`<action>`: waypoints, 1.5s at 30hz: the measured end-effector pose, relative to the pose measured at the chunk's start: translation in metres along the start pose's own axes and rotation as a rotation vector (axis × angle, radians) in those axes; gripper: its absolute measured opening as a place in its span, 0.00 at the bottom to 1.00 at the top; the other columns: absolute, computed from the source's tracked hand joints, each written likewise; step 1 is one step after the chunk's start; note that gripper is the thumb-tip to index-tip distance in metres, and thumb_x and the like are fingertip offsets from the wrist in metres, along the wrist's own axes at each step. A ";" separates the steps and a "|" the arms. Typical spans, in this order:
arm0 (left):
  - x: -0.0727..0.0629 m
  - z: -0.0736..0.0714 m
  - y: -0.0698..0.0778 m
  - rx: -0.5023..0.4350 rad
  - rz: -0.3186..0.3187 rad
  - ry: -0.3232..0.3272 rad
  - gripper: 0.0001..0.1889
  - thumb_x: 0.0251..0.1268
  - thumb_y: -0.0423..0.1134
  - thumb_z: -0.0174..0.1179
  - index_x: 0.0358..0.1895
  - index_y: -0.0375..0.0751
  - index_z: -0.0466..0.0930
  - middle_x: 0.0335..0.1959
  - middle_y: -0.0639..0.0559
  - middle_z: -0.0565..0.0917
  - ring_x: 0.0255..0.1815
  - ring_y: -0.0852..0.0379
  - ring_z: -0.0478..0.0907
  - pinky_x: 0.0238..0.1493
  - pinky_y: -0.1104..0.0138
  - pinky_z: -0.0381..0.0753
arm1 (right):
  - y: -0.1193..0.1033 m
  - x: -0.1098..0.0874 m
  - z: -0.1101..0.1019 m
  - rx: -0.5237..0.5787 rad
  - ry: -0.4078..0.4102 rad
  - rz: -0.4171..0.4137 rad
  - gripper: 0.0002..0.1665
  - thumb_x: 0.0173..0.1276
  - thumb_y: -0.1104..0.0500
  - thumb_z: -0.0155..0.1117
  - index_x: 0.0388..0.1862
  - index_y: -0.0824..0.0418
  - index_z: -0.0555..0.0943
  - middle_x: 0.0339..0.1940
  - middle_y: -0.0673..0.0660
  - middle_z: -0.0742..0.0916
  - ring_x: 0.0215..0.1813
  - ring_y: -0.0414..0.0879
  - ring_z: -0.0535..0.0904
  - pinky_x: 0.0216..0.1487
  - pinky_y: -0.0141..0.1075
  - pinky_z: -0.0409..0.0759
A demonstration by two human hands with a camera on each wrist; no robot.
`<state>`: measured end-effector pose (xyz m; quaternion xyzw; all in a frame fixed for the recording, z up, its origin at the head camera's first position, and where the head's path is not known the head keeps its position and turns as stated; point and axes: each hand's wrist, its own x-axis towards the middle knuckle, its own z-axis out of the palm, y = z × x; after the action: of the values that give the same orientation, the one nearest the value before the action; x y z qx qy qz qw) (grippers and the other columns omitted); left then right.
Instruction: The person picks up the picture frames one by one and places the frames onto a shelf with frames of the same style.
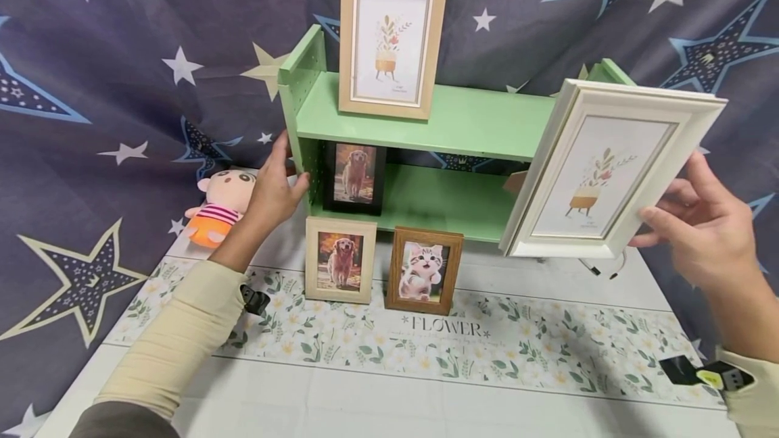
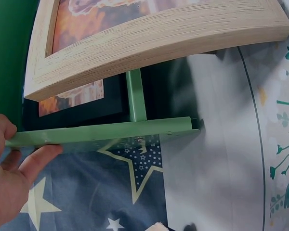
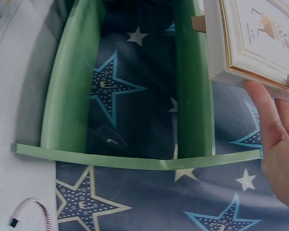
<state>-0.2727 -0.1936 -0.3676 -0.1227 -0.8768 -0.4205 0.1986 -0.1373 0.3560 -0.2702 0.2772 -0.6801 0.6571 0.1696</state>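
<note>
My right hand [image 1: 709, 222] grips a white picture frame [image 1: 663, 174] by its right edge, thumb at the front, in front of the right end of a green two-tier shelf [image 1: 481, 120]. In the right wrist view the white frame's edge lies near the upper board. My left hand [image 1: 276, 188] holds the shelf's left side panel [image 2: 111, 131], fingers and thumb on either side of it. A light wood frame [image 1: 347, 39] with a plant print stands on the upper tier. On the lower tier, at the left, is a black frame [image 1: 328, 181] with a dog picture.
Before the shelf stand a pale wood frame [image 1: 312, 262] with a dog picture and a brown frame [image 1: 456, 269] with a kitten picture. A plush doll [image 1: 225, 195] sits left of the shelf. A flowered strip [image 1: 487, 350] crosses the white table; cable ends [image 1: 602, 270] lie behind.
</note>
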 end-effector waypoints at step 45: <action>-0.002 0.001 0.001 -0.004 0.005 0.012 0.45 0.67 0.28 0.57 0.83 0.50 0.46 0.64 0.31 0.75 0.58 0.30 0.81 0.61 0.43 0.83 | -0.006 0.120 0.023 0.117 0.300 0.186 0.50 0.59 0.85 0.59 0.74 0.46 0.75 0.47 0.58 0.91 0.43 0.47 0.91 0.22 0.45 0.85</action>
<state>-0.2710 -0.1926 -0.3683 -0.1226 -0.8744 -0.4224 0.2047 -0.2249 0.3153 -0.1958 0.1216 -0.6305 0.7424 0.1911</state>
